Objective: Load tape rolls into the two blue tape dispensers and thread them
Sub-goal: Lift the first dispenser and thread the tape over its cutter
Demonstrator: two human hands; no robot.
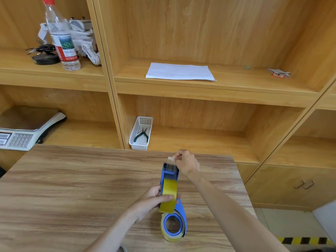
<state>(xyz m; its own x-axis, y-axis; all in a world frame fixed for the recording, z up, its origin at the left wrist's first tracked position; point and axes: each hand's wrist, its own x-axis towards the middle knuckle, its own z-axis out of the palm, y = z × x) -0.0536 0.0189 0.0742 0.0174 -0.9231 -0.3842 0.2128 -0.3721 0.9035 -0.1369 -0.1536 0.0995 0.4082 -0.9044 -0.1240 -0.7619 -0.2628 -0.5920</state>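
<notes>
A blue tape dispenser (170, 174) stands on edge on the wooden table (72, 188), a yellowish tape roll (169, 195) mounted in it. My left hand (154, 200) grips the dispenser and roll from the left, thumb across the roll's face. My right hand (185, 161) pinches the tape's free end (171, 159) at the dispenser's far tip, with clear tape stretched over the blue roller. A second blue tape dispenser (181, 213) lies flat just below, holding another tape roll (172, 226) near the table's front edge.
Wooden shelves stand behind the table. A white basket (141, 132) with pliers sits on the lower shelf, a scale (23, 130) at left. Above are a water bottle (61, 33), a white paper sheet (180, 71) and small items.
</notes>
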